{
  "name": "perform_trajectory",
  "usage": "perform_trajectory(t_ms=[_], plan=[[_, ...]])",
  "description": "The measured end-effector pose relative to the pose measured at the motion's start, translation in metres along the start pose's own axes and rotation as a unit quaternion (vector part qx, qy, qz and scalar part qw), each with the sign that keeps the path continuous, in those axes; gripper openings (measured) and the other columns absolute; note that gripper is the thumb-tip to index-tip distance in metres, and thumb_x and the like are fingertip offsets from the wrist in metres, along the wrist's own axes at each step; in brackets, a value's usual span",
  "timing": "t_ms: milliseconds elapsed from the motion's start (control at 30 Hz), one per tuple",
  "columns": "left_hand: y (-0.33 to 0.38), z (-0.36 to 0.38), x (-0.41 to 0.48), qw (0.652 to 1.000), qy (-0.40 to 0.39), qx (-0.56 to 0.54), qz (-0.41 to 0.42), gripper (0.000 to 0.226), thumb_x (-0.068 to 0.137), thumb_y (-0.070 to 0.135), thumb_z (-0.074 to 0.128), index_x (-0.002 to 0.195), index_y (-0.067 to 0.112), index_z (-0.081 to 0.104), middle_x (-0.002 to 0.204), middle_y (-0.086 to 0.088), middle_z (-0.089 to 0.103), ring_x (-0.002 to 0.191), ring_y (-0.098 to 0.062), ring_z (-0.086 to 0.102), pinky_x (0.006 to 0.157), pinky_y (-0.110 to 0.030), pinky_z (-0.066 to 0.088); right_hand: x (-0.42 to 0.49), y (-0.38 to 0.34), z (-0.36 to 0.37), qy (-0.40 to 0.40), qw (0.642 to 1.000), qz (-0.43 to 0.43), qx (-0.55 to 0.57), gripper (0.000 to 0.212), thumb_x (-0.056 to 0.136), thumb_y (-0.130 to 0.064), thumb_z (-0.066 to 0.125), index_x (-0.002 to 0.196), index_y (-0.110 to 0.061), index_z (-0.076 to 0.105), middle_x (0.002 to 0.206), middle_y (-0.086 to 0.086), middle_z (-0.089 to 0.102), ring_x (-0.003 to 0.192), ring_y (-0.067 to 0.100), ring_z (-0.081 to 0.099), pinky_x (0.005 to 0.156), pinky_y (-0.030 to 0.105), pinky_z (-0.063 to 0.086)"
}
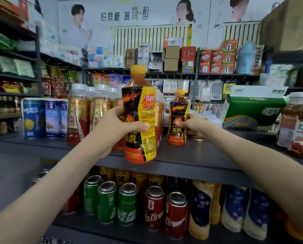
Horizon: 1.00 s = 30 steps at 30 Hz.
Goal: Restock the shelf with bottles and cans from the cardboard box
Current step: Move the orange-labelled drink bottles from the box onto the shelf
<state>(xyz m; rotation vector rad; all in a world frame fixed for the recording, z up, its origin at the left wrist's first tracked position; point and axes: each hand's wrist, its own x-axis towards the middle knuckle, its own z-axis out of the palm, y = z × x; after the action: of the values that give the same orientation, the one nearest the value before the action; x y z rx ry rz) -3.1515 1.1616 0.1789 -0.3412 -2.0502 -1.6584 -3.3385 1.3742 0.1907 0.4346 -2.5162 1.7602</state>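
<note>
On the top shelf (208,152), just right of centre: small bottle (178,118) with an orange cap, upright, base on the dark board. Pinched at mid-label by the right hand (193,125), thumb on the front, fingers curled round the far side.

Forward of the shelf's front edge and not resting on it: large bottle (140,120) with the same black, orange and yellow label, cap up, leaning slightly. Gripped about the middle by the left hand (119,124), thumb laid across the yellow panel, fingers hidden behind. Base hanging lower than the shelf lip, clear of the board.

Large bottle to the left and nearer the camera, small bottle to the right and further back, a narrow gap between them. Both forearms reaching up from the lower corners.

Behind the left hand, packed side by side: white-capped bottles (80,113) with gold and red labels. Left of those, blue cans (34,118) in a row. Just behind the right hand, a low tin (197,137), mostly hidden. Well apart to the right, a green and white carton (252,110), and at the frame's edge a jar (298,127) with a red label.

On the shelf below: green cans (108,203), red cans (175,213), then navy-and-cream bottles (201,208), tops toward the camera.
</note>
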Motion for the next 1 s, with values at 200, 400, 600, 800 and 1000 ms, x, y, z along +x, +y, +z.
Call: perform_trajectory(t_ms=[200, 400, 600, 800, 1000], plan=[[0.003, 0.003, -0.004, 1.000, 0.023, 0.015, 0.013, 0.059, 0.048, 0.023, 0.091, 0.103, 0.022, 0.066, 0.098, 0.006, 0.073, 0.095, -0.015, 0.068, 0.089, -0.042, 0.051, 0.014, 0.012, -0.002, 0.034, 0.995, -0.034, -0.085, 0.041, 0.090, -0.024, 0.066, 0.124, -0.009, 0.050, 0.119, 0.004, 0.060, 0.107, 0.023, 0.056, 0.083, 0.037, 0.044], [0.003, 0.025, -0.004, 0.998, 0.037, 0.047, 0.031, 0.040, 0.064, 0.021, 0.085, 0.096, 0.028, 0.062, 0.094, 0.011, 0.069, 0.088, -0.007, 0.064, 0.073, -0.028, 0.048, -0.027, -0.003, 0.007, 0.149, 0.967, -0.159, -0.131, 0.056, 0.089, -0.034, 0.065, 0.131, -0.006, 0.040, 0.109, 0.005, 0.053, 0.106, 0.024, 0.054, 0.082, 0.037, 0.049], [-0.004, 0.071, -0.001, 0.983, 0.071, 0.140, 0.089, 0.036, 0.065, 0.041, 0.081, 0.094, 0.031, 0.063, 0.092, 0.011, 0.067, 0.084, -0.002, 0.060, 0.070, -0.022, 0.048, -0.123, -0.021, -0.008, -0.117, 0.967, -0.225, 0.029, 0.046, 0.082, -0.043, 0.066, 0.120, -0.020, 0.055, 0.099, -0.003, 0.064, 0.093, 0.011, 0.063, 0.079, 0.031, 0.054], [-0.011, 0.112, 0.011, 0.972, 0.044, 0.206, 0.107, 0.074, 0.048, 0.071, 0.063, 0.106, 0.024, 0.061, 0.099, 0.002, 0.063, 0.092, -0.015, 0.060, 0.078, -0.037, 0.054, -0.129, -0.011, -0.017, 0.001, 0.984, -0.176, 0.027, 0.081, 0.063, -0.035, 0.075, 0.134, -0.012, 0.046, 0.113, 0.012, 0.065, 0.099, 0.023, 0.067, 0.084, 0.039, 0.057], [-0.017, 0.099, 0.014, 0.983, -0.114, 0.132, 0.059, 0.064, 0.079, 0.035, 0.075, 0.133, 0.033, 0.041, 0.107, 0.016, 0.059, 0.106, -0.010, 0.059, 0.089, -0.032, 0.049, -0.127, 0.003, -0.030, -0.022, 0.984, -0.151, 0.090, 0.064, 0.076, -0.032, 0.069, 0.131, -0.007, 0.049, 0.115, 0.012, 0.068, 0.104, 0.025, 0.067, 0.090, 0.043, 0.054]])
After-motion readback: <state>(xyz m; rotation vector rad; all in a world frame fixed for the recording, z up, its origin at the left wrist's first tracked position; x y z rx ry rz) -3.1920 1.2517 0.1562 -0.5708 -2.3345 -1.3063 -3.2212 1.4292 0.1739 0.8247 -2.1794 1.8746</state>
